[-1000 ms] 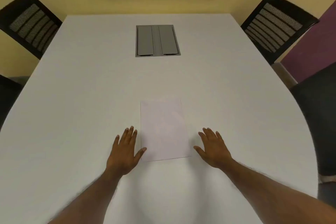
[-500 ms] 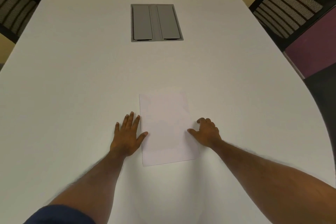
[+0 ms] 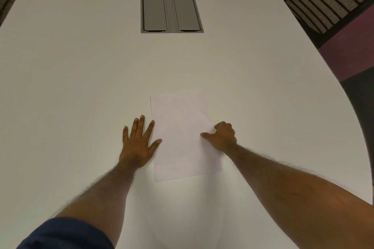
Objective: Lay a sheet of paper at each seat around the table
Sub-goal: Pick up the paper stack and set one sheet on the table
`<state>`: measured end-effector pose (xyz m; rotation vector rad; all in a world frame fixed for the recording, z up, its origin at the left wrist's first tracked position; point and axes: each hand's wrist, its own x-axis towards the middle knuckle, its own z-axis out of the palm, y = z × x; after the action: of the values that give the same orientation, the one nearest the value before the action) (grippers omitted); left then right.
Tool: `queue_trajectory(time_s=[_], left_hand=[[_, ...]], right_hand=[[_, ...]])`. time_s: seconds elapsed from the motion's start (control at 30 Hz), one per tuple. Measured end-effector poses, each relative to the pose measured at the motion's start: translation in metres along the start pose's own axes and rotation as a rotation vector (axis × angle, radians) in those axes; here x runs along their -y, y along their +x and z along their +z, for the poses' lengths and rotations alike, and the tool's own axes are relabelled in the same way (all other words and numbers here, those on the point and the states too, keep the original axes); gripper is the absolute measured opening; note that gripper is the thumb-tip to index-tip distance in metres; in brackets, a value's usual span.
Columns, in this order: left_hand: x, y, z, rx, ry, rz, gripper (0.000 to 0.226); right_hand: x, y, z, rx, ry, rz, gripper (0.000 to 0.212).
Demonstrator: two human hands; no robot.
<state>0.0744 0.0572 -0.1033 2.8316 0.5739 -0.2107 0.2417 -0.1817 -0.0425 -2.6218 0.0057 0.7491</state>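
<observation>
Hands flank paper [image 3: 183, 135]: L [image 3: 137, 143] flat, R [image 3: 223, 137] curled on edge.

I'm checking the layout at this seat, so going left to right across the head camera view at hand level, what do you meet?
Left hand, flat on the table → sheet of paper → right hand, curled at the paper's right edge.

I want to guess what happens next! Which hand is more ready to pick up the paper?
Probably the right hand: its fingers curl at the paper's right edge with the thumb on top. The left hand lies flat and spread on the table beside it.
</observation>
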Motion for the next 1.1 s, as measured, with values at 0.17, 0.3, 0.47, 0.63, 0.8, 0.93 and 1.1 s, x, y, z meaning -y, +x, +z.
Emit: queue_trajectory(time_s=[0.17,0.3,0.47,0.63,0.8,0.93,1.1], left_hand=[[0.0,0.001,0.002,0.019,0.009,-0.012,0.079],[0.0,0.001,0.001,0.026,-0.004,-0.009,0.08],[-0.001,0.0,-0.002,0.03,-0.02,-0.01,0.081],[-0.004,0.001,-0.006,0.086,-0.037,-0.028,0.081],[-0.002,0.002,-0.009,0.12,-0.094,-0.037,0.084],[-0.005,0.002,-0.021,0.147,-0.167,-0.07,0.091],[-0.006,-0.013,-0.044,0.145,-0.216,-0.11,0.097]], right_hand=[[0.008,-0.002,-0.001,0.006,0.042,0.061,0.066],[0.008,-0.003,0.0,-0.011,0.075,0.089,0.061],[0.004,-0.001,-0.003,0.031,0.251,0.061,0.032],[-0.002,-0.004,-0.003,0.0,0.296,0.055,0.028],[-0.008,-0.002,-0.008,0.002,0.36,0.016,0.032],[-0.011,-0.008,-0.02,0.038,0.535,-0.045,0.029],[-0.008,-0.031,-0.04,0.065,0.686,-0.106,0.023]])
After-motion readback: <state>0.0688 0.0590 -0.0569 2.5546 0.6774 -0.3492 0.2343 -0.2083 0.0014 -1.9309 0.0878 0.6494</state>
